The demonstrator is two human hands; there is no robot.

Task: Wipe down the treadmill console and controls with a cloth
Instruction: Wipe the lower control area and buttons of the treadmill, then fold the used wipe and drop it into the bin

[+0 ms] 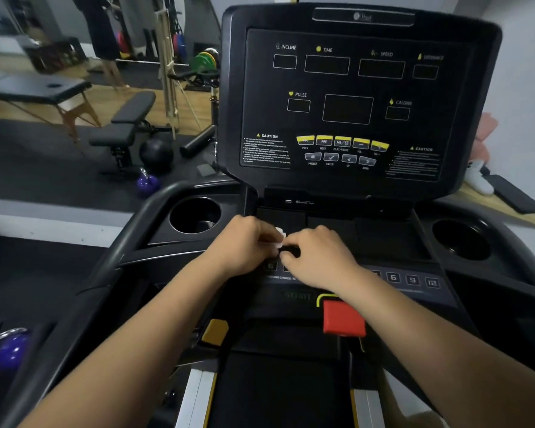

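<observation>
The black treadmill console (pixel 352 88) stands upright ahead, with dark display windows and a row of yellow buttons (pixel 342 143). Below it lies the control deck with numbered keys (pixel 413 280) and a red safety key (pixel 344 318). My left hand (pixel 244 244) and my right hand (pixel 317 257) meet over the middle of the deck. Between their fingertips is a small white cloth (pixel 280 237), pinched by both hands. Most of the cloth is hidden by my fingers.
Cup holders sit at the deck's left (pixel 195 215) and right (pixel 460 240). A curved handrail (pixel 130 230) runs along the left. Beyond are a weight bench (pixel 127 122), a black ball (pixel 155 154), a purple kettlebell (pixel 147 182) and a massage table (pixel 34 88).
</observation>
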